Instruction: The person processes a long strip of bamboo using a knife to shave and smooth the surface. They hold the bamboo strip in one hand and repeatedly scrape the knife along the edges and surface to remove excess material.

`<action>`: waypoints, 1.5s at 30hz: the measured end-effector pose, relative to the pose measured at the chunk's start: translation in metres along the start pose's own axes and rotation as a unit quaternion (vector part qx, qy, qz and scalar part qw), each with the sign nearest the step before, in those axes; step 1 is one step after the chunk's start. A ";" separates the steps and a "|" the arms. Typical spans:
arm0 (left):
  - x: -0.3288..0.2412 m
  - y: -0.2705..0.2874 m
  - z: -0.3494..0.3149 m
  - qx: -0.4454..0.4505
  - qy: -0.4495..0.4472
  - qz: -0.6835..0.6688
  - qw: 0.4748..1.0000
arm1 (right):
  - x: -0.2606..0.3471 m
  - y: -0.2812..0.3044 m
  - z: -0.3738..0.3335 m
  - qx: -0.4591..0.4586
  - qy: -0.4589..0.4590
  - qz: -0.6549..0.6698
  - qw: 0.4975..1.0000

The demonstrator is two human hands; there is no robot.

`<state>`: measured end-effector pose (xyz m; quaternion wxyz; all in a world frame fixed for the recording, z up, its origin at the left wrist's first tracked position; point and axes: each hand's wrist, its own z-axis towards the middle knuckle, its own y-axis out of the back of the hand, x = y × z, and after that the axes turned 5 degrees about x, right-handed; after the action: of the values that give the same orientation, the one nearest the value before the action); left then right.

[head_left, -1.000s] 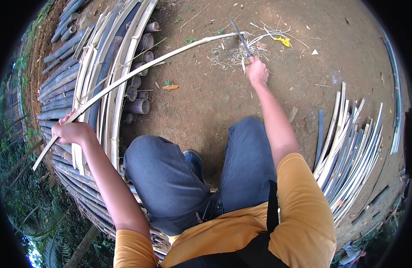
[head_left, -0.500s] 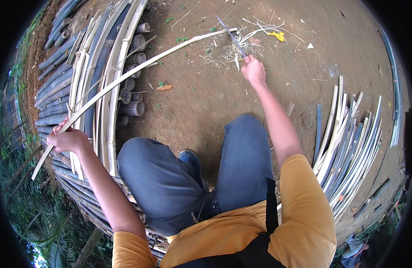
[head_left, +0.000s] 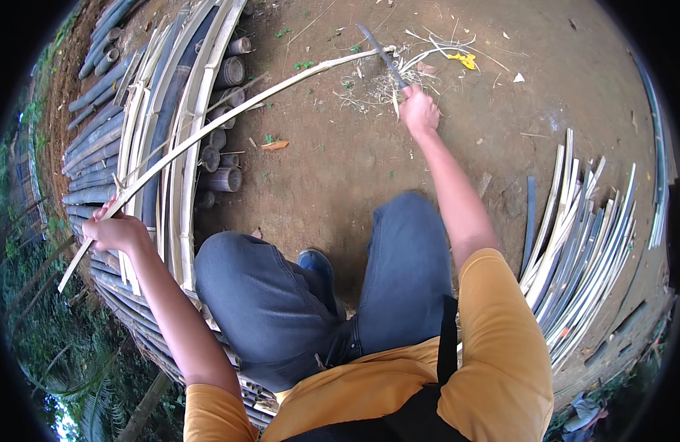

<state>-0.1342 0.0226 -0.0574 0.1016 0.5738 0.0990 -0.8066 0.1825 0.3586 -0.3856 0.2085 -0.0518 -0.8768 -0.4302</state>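
Note:
My left hand (head_left: 119, 230) is closed around a long pale bamboo strip (head_left: 244, 109) near its lower end. The strip slants up and away to the right, over the piled bamboo and the ground. Out in front, my right hand (head_left: 419, 110) grips a knife by its handle. The narrow dark knife blade (head_left: 385, 57) points up and left and crosses the strip's far end; whether its edge touches the strip, I cannot tell. Thin curly shavings (head_left: 373, 94) lie on the soil beneath, beside a yellow scrap (head_left: 465, 61).
Stacked dark bamboo poles (head_left: 96, 158) fill the left side, with split bamboo lengths (head_left: 186, 155) lying across them. On the right, a bundle of thin strips (head_left: 576, 236) fans out over the dirt. Long dark strips (head_left: 657, 140) lie along the far right edge.
The whole view has shifted slightly. The knife blade stays across the strip's far end with little visible movement, and both hands keep their grips.

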 end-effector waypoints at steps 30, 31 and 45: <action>-0.109 -0.050 -0.050 0.351 -0.098 -0.138 0.921 | 0.005 0.112 -0.201 0.078 0.095 0.382 0.916; -0.112 -0.050 -0.056 0.358 -0.112 -0.147 0.915 | 0.010 0.109 -0.204 0.054 0.148 0.359 0.920; -0.136 0.009 -0.113 0.270 -0.073 -0.154 0.948 | 0.090 0.116 -0.320 0.037 0.171 0.237 0.956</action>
<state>0.0137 0.0522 0.0343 -0.1751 0.4968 -0.0432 -0.8489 0.2343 0.1748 -0.0904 0.4529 -0.1762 -0.8059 -0.3381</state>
